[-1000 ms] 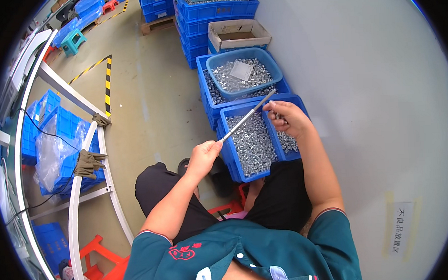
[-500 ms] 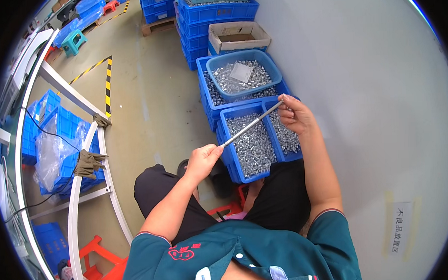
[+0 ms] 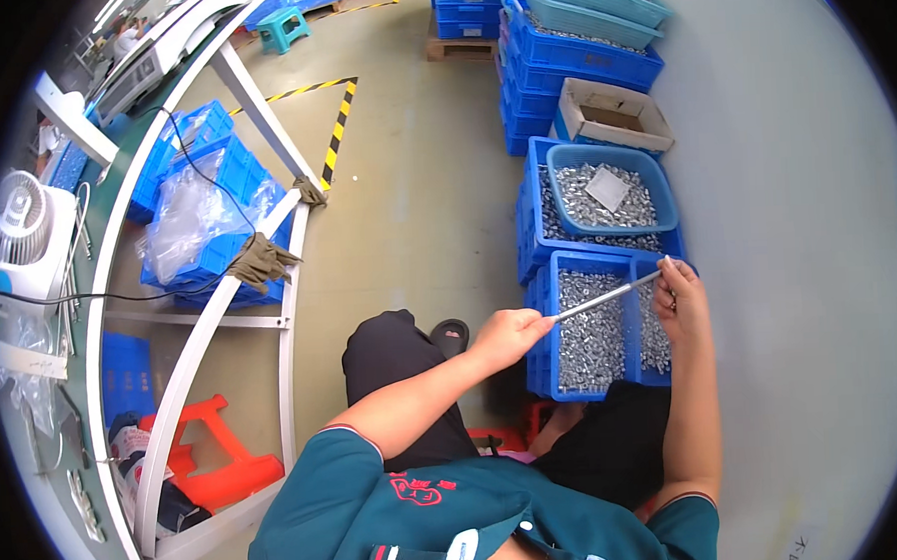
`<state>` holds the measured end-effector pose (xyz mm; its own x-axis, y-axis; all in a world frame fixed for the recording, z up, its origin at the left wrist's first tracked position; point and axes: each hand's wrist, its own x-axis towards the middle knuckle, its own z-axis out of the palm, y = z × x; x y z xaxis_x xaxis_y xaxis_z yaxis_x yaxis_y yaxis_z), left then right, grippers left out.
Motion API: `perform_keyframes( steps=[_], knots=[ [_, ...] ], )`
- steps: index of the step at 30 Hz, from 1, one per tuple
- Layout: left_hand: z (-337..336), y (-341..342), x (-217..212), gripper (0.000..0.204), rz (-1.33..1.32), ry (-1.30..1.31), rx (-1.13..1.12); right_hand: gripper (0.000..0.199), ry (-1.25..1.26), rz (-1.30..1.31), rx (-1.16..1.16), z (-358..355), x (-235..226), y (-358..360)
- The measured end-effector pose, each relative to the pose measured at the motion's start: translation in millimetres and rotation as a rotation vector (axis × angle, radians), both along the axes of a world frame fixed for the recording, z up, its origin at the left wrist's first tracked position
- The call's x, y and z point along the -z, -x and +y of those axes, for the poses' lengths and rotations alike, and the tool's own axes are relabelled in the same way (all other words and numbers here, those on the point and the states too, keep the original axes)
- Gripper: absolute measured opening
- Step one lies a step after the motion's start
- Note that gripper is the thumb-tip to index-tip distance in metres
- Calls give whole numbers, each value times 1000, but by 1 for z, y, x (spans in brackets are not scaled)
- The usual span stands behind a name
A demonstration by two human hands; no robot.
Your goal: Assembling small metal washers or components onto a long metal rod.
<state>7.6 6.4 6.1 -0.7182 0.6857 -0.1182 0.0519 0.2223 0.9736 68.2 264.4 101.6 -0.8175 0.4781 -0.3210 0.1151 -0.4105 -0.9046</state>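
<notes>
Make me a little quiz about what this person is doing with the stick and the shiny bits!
1. True or false: both hands hold the thin metal rod.
2. The blue bin under the rod holds: A) small silvery metal parts B) folded cloths C) apples.
3. Which hand holds the rod's higher end?

Key: 1. True: left hand at one end, right hand at the other. 2. A. 3. The right hand.

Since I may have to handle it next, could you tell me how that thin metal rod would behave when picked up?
The rod spans straight between the left hand and right hand, so it is probably stiff. Smooth and round, it would likely roll and feel slippery.
</notes>
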Motion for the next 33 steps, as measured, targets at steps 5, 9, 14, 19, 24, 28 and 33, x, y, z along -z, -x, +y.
perform_keyframes(
  steps=[5,9,14,19,24,28,33],
  knots=[
    [8,2,5,38,-98,-79,-14,18,101,-244,-465,-26,3,1],
    [15,9,11,38,-96,-133,-73,22,236,-228,-313,3,8,0],
    [2,15,2,39,-113,-126,-50,24,263,-75,-220,16,2,6],
    [2,11,2,39,-160,-115,0,23,351,141,-176,35,4,-6],
    [-2,8,5,39,-118,-90,34,22,396,170,-40,34,1,-8],
    [-1,7,9,38,-84,-72,35,21,409,152,-6,40,5,-9],
    [-1,8,11,38,-83,-60,37,18,388,212,-73,39,7,-6]
  ],
)
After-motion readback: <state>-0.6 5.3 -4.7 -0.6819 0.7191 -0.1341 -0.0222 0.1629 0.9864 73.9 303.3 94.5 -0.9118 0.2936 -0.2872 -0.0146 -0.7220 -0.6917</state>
